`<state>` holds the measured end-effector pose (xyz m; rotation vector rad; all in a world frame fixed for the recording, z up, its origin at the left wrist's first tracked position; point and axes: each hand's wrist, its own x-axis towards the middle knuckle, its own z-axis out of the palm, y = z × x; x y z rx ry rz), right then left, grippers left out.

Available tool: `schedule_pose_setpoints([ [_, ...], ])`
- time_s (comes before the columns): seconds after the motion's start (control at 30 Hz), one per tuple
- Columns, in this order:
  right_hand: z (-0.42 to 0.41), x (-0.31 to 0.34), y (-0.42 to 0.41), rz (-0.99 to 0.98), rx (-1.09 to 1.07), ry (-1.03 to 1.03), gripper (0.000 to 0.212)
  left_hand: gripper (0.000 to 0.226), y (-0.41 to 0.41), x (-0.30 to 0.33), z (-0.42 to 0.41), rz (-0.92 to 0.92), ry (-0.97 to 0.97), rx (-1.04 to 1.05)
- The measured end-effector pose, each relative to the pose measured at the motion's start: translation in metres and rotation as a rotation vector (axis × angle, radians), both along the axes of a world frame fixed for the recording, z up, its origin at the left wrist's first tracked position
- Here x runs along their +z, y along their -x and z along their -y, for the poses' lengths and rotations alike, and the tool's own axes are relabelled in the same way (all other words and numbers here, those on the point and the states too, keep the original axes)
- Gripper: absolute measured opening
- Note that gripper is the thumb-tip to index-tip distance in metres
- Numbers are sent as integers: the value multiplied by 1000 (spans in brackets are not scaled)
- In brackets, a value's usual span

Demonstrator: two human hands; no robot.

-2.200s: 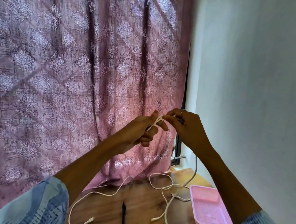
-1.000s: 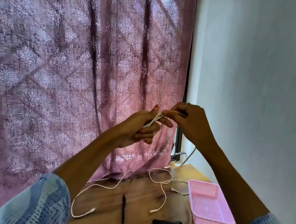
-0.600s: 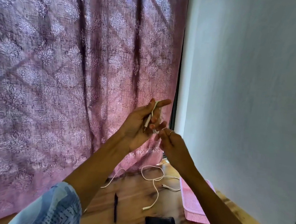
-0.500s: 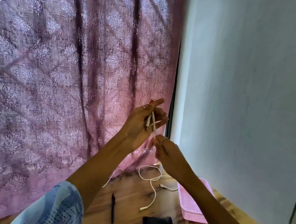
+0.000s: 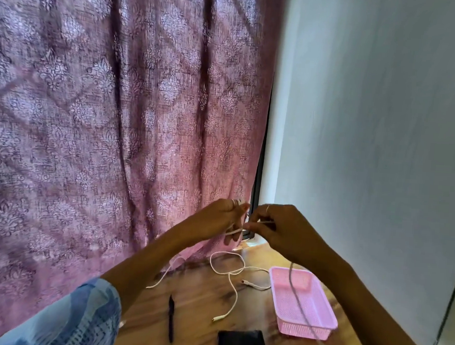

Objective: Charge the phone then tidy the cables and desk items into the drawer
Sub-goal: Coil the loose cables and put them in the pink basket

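You're facing a big mauve patterned curtain [image 5: 112, 115] that's hanging down behind the wooden worktop [image 5: 198, 297], with daylight glowing through it. A plain white wall [image 5: 372, 128] is running along your right, and a dark window frame [image 5: 256, 190] is peeking out between them.

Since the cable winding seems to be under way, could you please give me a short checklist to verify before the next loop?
1. Left hand holds the thin white cable: ok.
2. Right hand pinches the same cable: ok.
3. The cable's tail hangs free over the pink mesh plastic tray: ok.
4. Second white cable on the wooden desk lies apart from it: cannot tell.
5. Black pen and black phone are out of the way: ok.
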<state>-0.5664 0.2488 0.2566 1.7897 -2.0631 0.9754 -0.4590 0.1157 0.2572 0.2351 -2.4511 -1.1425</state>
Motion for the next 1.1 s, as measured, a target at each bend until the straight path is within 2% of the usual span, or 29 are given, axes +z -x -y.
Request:
schedule_pose_setpoints([
  [0.17,-5,15,6,166,84,128,7,51,-6,-1,-19,-84,-345,-171],
  [0.23,-5,19,9,209,91,168,8,55,-5,2,-24,-65,-471,-255],
  [0.37,-2,20,10,271,124,218,13,65,-10,6,-26,15,-565,-344],
  [0.47,-2,15,9,488,190,286,11,57,-12,9,-33,-44,-715,-385],
  [0.63,4,-10,3,861,241,321,31,47,-8,11,-40,-219,-894,-432],
  [0.7,7,-21,-1,856,198,317,35,42,-5,10,-44,-298,-977,-440],
  [0.77,10,-32,-4,665,109,233,32,38,0,10,-47,-382,-1018,-434],
  [0.83,10,-45,-8,430,36,120,28,33,5,11,-47,-467,-976,-343],
  [0.93,2,-54,-16,291,35,56,27,24,11,12,-45,-492,-792,-99],
  [1.0,-4,-54,-20,213,39,8,25,17,14,6,-44,-417,-513,86],
  [1.1,-12,-52,-21,79,-18,-58,26,19,16,-8,-51,-254,-33,259],
])
